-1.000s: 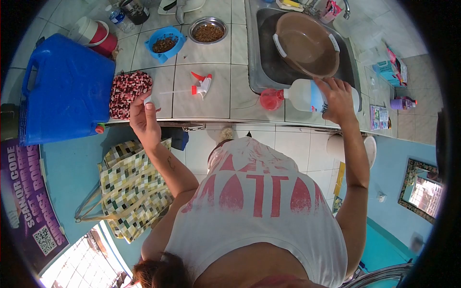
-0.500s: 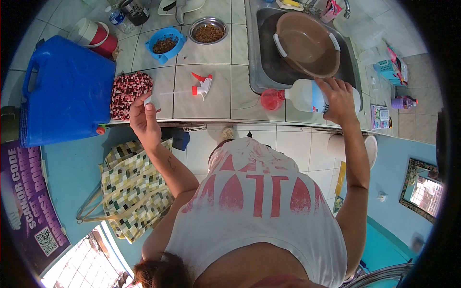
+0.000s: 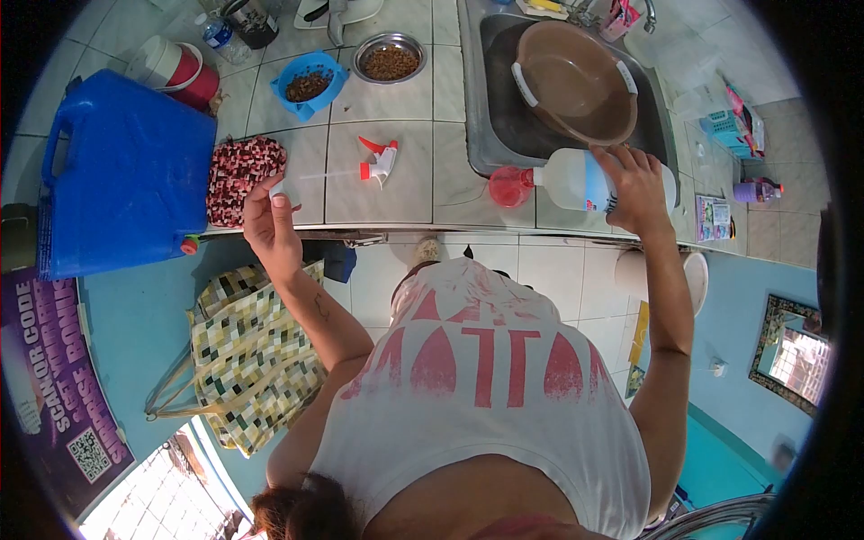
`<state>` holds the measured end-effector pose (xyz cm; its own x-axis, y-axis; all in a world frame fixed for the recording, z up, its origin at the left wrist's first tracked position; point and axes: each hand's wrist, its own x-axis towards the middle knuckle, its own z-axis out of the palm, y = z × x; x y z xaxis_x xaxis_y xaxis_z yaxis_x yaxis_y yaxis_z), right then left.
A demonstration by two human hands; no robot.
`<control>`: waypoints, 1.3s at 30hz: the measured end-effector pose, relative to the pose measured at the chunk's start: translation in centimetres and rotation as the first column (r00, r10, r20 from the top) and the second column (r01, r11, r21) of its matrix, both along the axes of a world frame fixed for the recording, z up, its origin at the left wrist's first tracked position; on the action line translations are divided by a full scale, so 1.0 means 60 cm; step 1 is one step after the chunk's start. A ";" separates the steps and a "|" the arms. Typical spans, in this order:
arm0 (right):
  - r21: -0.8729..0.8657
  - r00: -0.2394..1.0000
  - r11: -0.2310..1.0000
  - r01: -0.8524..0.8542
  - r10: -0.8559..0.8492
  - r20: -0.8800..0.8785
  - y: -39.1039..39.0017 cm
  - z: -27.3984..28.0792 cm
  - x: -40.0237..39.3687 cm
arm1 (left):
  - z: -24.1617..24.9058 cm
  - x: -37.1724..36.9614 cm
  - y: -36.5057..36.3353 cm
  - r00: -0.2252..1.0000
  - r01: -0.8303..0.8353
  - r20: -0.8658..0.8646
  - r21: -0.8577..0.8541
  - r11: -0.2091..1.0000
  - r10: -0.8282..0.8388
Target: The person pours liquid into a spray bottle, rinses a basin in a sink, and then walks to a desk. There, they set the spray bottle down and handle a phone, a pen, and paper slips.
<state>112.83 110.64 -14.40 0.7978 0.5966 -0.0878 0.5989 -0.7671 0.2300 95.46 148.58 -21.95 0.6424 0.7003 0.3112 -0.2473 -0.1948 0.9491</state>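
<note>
My right hand (image 3: 641, 189) is wrapped round a large white bottle (image 3: 571, 180) with a blue label, tipped on its side by the sink's front edge. The bottle's neck meets a translucent red bottle (image 3: 511, 186) at the counter edge. Between thumb and fingers, my left hand (image 3: 273, 220) pinches a small white cap (image 3: 277, 189), close to a red and black patterned pouch (image 3: 241, 175). A red and white spray trigger (image 3: 382, 162) lies on the tiles, its clear tube pointing towards my left hand.
A brown basin (image 3: 576, 85) sits in the metal sink (image 3: 499, 99). Behind the trigger are a blue bowl (image 3: 310, 85) and a steel bowl (image 3: 390, 58) of kibble. A blue jerrycan (image 3: 130, 171) stands left; a checkered bag (image 3: 256, 360) hangs below.
</note>
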 end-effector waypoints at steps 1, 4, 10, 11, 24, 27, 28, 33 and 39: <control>0.001 1.000 1.000 0.001 -0.001 0.002 0.000 0.000 0.000 | 0.000 0.000 0.000 1.000 -0.001 -0.002 -0.003 1.000 0.001; 0.022 1.000 1.000 0.002 -0.002 0.006 -0.001 -0.002 -0.003 | -0.001 0.001 0.000 1.000 -0.007 -0.007 0.000 1.000 0.007; 0.043 0.998 0.998 0.054 -0.052 -0.046 -0.003 -0.005 -0.007 | 0.001 0.002 -0.001 1.000 0.000 0.006 0.003 1.000 0.000; 0.044 0.998 0.998 0.054 -0.052 -0.046 -0.007 -0.009 -0.007 | 0.001 0.001 -0.001 1.000 0.000 0.006 0.003 1.000 0.000; 0.274 0.962 0.939 0.209 -0.146 -0.233 -0.045 -0.068 -0.013 | 0.006 0.005 -0.004 0.999 0.027 0.021 0.006 1.000 -0.028; 0.368 0.947 0.903 0.223 -0.111 -0.302 -0.057 -0.090 -0.008 | 0.008 0.007 -0.008 0.999 0.045 0.030 0.003 0.999 -0.045; 0.443 0.943 0.872 0.208 -0.058 -0.328 -0.061 -0.098 -0.006 | 0.009 0.008 -0.009 0.998 0.056 0.035 0.003 0.998 -0.056; 0.525 0.891 0.800 0.290 -0.025 -0.454 -0.069 -0.127 -0.005 | 0.013 0.014 -0.017 0.998 0.057 0.030 0.021 0.998 -0.058; 0.645 0.862 0.687 0.334 0.053 -0.504 -0.084 -0.168 -0.003 | 0.017 0.032 -0.038 0.982 0.177 0.061 0.054 0.983 -0.181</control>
<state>112.64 105.58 -24.46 0.8538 0.5163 -0.0676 0.3476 -0.6618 -0.6642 97.39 146.29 -20.95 0.7333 0.5590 0.3870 -0.3432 -0.1870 0.9204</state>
